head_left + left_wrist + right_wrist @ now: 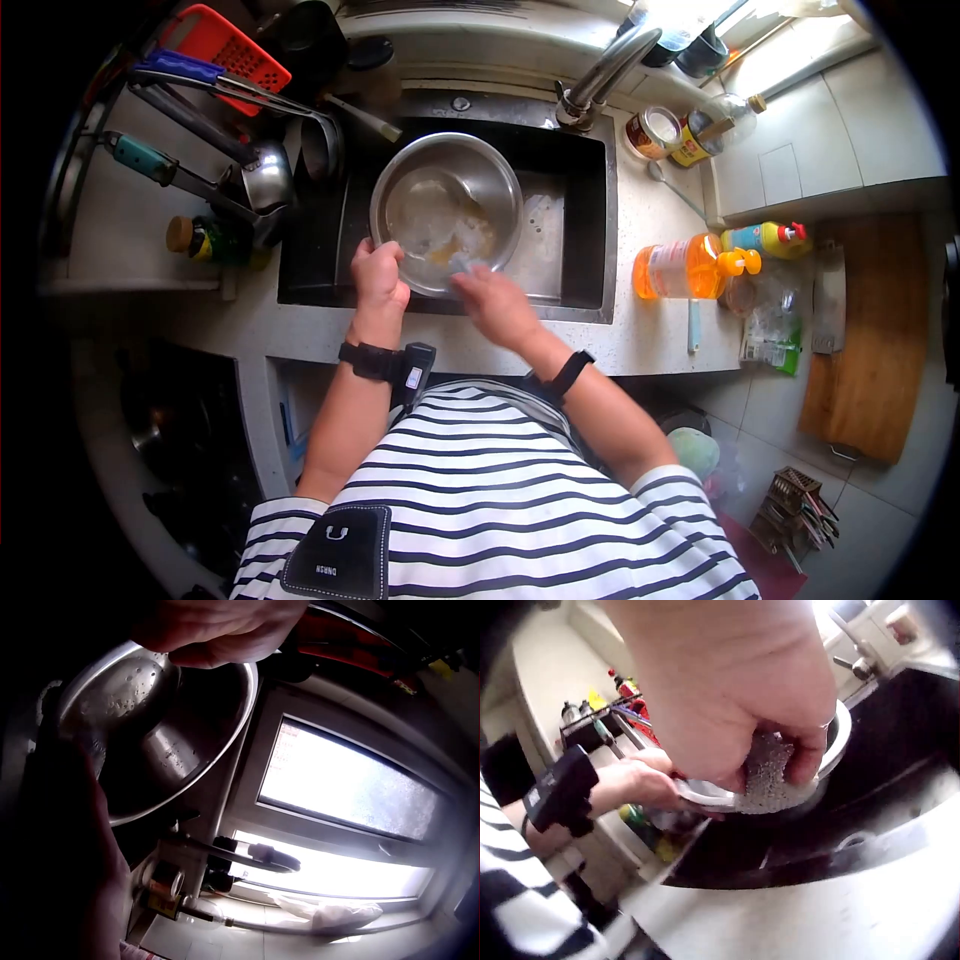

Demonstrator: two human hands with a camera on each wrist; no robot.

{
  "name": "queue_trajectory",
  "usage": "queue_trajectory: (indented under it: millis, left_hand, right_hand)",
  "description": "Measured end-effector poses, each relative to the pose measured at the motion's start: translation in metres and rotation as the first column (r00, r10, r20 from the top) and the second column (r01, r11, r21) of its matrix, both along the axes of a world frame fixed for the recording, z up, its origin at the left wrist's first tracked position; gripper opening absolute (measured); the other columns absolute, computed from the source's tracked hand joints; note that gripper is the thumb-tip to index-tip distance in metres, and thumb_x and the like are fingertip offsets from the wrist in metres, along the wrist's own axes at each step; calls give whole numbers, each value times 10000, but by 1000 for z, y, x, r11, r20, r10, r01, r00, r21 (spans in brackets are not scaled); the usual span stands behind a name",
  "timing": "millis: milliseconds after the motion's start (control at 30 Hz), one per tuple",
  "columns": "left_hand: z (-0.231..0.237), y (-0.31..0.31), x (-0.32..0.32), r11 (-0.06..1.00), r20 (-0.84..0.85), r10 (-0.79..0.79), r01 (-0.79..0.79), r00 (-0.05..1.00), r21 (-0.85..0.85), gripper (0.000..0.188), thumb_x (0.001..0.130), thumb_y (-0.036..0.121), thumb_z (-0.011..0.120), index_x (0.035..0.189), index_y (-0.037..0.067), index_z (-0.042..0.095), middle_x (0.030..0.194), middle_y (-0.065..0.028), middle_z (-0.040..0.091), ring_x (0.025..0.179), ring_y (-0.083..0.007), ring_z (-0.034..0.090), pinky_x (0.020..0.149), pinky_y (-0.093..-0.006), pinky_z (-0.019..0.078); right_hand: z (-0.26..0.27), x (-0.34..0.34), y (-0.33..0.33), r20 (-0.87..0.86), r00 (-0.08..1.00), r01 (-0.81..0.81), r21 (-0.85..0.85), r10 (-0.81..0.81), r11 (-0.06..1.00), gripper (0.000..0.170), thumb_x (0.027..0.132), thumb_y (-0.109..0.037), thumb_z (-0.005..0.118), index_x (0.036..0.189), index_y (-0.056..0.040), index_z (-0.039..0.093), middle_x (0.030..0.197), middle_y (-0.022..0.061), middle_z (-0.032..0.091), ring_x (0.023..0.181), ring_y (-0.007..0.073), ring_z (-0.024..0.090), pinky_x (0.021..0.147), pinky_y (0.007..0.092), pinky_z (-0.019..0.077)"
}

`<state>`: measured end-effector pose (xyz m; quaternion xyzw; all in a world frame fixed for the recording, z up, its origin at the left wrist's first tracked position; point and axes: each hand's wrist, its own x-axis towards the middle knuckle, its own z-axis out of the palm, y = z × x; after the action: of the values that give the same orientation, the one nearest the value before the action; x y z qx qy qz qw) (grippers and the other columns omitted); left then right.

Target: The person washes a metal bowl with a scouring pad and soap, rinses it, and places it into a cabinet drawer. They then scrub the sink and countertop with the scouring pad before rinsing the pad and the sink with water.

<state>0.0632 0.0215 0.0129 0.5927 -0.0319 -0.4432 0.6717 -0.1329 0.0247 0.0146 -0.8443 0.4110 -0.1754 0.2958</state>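
Observation:
A round stainless-steel basin is tilted over the dark sink, with a wet, shiny inside. My left hand grips its near left rim, the thumb lying over the edge. At the near right rim, my right hand pinches a silvery mesh scouring pad between thumb and fingers. In the right wrist view the pad lies against the rim, and the back of the hand covers part of it. The left wrist view shows the basin's wet inner wall below the left hand.
The faucet rises behind the sink. An orange detergent bottle lies on the right counter, with a jar farther back. Ladles and other utensils hang at the left. A wooden cutting board stands at the far right.

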Motion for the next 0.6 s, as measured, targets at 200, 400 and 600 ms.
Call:
queue_trajectory:
  millis: [200, 400, 600]
  left_hand:
    - [-1, 10, 6, 997, -143, 71, -67, 987, 30, 399, 620, -123, 489, 998, -31, 574, 938, -105, 589, 843, -244, 578, 807, -353, 487]
    - [-36, 12, 20, 999, -169, 17, -10, 985, 46, 415, 617, -119, 490, 1016, -29, 567, 954, -114, 585, 883, -257, 576, 837, -380, 484]
    - [-9, 12, 9, 999, -160, 23, -16, 987, 43, 329, 617, -117, 497, 921, -9, 562, 925, -95, 575, 851, -231, 561, 781, -329, 461]
  right_hand:
    - [6, -30, -19, -25, 995, -102, -56, 101, 993, 288, 796, -51, 609, 1079, -105, 633, 1123, 134, 615, 992, 356, 599, 808, 419, 521]
    - [16, -42, -58, -78, 997, 1, -254, -22, 967, 306, 782, -16, 591, 1069, -119, 624, 1184, 134, 578, 988, 365, 597, 799, 419, 528]
    - [29, -1, 7, -58, 995, -80, 11, 80, 997, 246, 782, -69, 610, 1023, -115, 625, 1034, 119, 583, 905, 330, 603, 737, 437, 523]
